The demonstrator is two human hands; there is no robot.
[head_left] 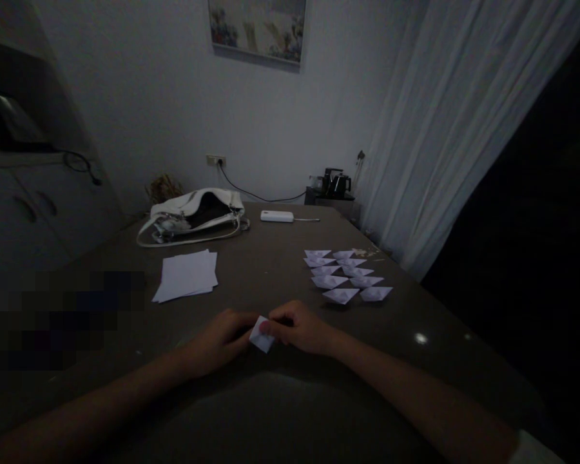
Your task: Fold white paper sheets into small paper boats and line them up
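A small folded piece of white paper (261,339), roughly diamond-shaped, is held up above the table between both hands. My right hand (303,327) pinches it, the thumb lying across its face. From the other side my left hand (226,339) grips its left edge, fingers behind and partly hidden. To the right of the hands, several folded paper boats (341,296) stand in two rows. Left of the hands lies a loose stack of white paper sheets (187,276).
An open white handbag (193,216) rests at the table's back left. Near the far edge is a white power bank (277,216) with a short cable. Beyond the table stands a black kettle (339,185). A pale curtain (430,129) hangs along the right side.
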